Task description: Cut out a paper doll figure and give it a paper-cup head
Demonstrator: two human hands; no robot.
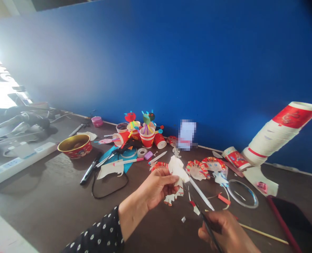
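My left hand [161,184] pinches a small white cut piece of paper [177,168] between thumb and fingers, above the middle of the table. Lower right, my right hand [225,230] is closed on a slim black tool [207,223] with a thin pointed end. That tip reaches up to the lower edge of the paper; whether it is scissors or a knife I cannot tell. Beneath my left hand lies a fringed paper scrap [173,198]. Red-and-white fringed paper cutouts [198,169] rest just beyond the held piece, with a white pen [202,193] between my hands.
Decorated paper cups [147,138] stand and lie by the blue partition [184,70]. A leaning cup stack [274,135] is at right, above a clear ring [242,194] and a phone [295,221]. At left are a gold-lined bowl [76,149] and a power strip [21,163].
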